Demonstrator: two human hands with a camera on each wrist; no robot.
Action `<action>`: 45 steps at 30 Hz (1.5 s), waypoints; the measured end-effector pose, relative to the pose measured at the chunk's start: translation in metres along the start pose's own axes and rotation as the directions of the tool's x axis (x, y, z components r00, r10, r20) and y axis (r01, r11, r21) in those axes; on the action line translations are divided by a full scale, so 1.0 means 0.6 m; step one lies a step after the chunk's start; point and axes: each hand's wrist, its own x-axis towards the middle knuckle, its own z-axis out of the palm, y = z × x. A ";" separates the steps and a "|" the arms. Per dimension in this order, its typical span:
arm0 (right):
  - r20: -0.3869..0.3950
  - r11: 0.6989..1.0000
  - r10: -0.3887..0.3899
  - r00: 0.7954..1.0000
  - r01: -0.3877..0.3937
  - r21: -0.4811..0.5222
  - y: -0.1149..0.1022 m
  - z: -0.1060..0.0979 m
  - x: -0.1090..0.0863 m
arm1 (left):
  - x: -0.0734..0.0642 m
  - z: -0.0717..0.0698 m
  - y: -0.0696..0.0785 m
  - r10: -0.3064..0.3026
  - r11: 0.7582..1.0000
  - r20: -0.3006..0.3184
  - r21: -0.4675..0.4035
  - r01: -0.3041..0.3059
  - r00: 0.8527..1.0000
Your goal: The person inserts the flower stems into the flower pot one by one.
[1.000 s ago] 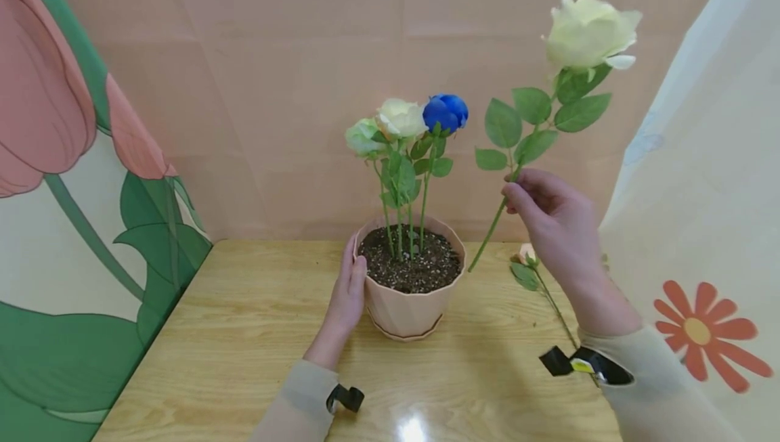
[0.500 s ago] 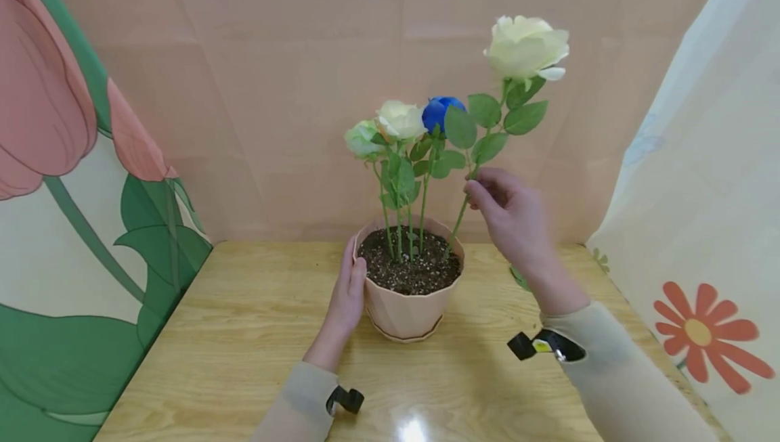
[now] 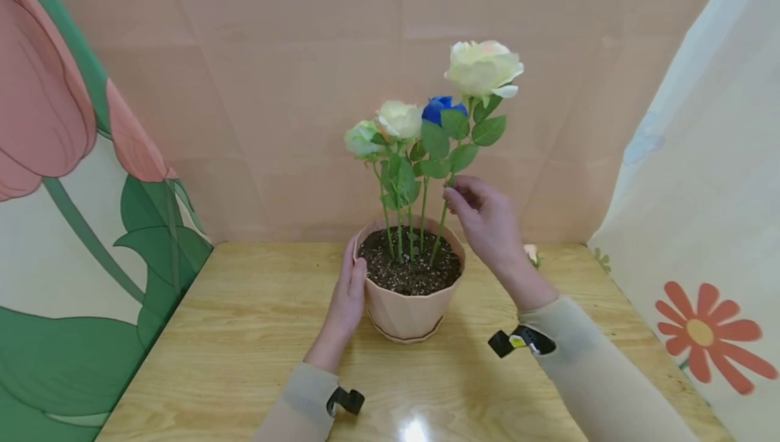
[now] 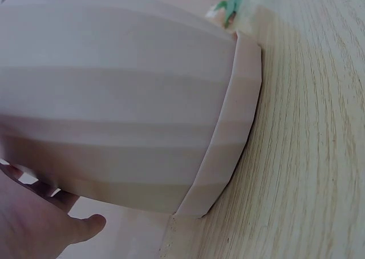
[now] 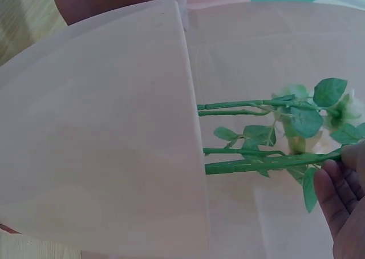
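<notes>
My right hand (image 3: 487, 218) pinches the green stem of a tall creamy-white rose (image 3: 484, 70) between thumb and fingers. The stem's lower end meets the dark soil (image 3: 405, 281) on the right side of a pale pink pot (image 3: 405, 313). Against the pot's left side rests my left hand (image 3: 347, 293), fingers straight and thumb by the rim. Other flowers stand in the soil: a blue rose (image 3: 440, 112), a white rose (image 3: 399, 118) and a pale green rose (image 3: 362, 137). In the right wrist view, the held stem (image 5: 245, 165) rises past the pot's rim.
A pale rose (image 3: 532, 252) lies on the wooden table (image 3: 244, 334) behind my right forearm, mostly hidden. Under the pot is a matching saucer (image 4: 228, 139). A pink cloth backdrop (image 3: 292, 90) hangs behind, with printed flower sheets at both sides.
My right hand has moved left and slightly down, bringing the white rose from beside the pot to over it, its stem end now at the soil. My left hand stays at the pot.
</notes>
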 end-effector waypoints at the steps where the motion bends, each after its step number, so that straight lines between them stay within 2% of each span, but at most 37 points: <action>1: 0.004 1.000 0.000 1.000 0.000 -0.001 -0.001 0.001 0.000 | 0.000 0.000 0.000 0.000 1.000 0.000 -0.002 0.000 1.000; 10: -0.007 0.999 -0.026 1.000 0.026 0.022 -0.011 0.004 0.000 | -0.001 -0.001 -0.001 -0.011 1.000 0.001 0.002 0.011 1.000; 17: 0.014 0.998 -0.048 0.999 0.048 -0.042 -0.005 0.008 -0.002 | -0.001 -0.001 0.000 -0.003 1.000 -0.002 0.004 0.003 1.000; 23: 0.028 0.996 -0.072 0.997 0.073 -0.053 -0.005 0.011 -0.006 | -0.001 -0.001 0.001 -0.015 1.000 -0.005 -0.008 0.014 1.000; 28: 0.051 0.997 -0.059 0.997 0.062 -0.051 -0.003 0.016 -0.010 | -0.001 -0.001 0.000 0.004 1.000 -0.012 0.000 -0.004 1.000; 32: 0.054 0.994 -0.077 0.996 0.081 -0.072 0.003 0.021 -0.014 | 0.000 -0.001 -0.002 0.010 1.000 -0.009 -0.004 -0.010 1.000; 36: 0.036 0.990 -0.106 0.994 0.109 -0.085 0.006 0.026 -0.018 | 0.002 -0.003 -0.017 0.042 0.998 0.002 -0.042 -0.041 0.999; 37: 0.027 0.990 -0.112 0.993 0.114 -0.082 0.008 0.027 -0.019 | 0.008 -0.002 -0.039 0.078 0.996 -0.001 -0.048 -0.078 0.997; 40: 0.013 0.990 -0.123 0.992 0.123 -0.075 0.012 0.032 -0.021 | 0.010 -0.002 -0.051 0.103 0.993 -0.001 -0.055 -0.103 0.995; 43: 0.014 0.987 -0.136 0.991 0.136 -0.086 0.021 0.040 -0.027 | 0.008 -0.001 -0.041 0.080 0.996 0.000 -0.041 -0.080 0.997; 44: 0.014 0.986 -0.135 0.991 0.136 -0.092 0.023 0.042 -0.030 | 0.003 -0.001 -0.019 0.046 0.998 0.003 -0.035 -0.046 0.999; 45: 0.009 0.987 -0.133 0.991 0.133 -0.095 0.027 0.044 -0.033 | 0.000 0.000 -0.010 0.027 0.999 0.001 -0.025 -0.027 1.000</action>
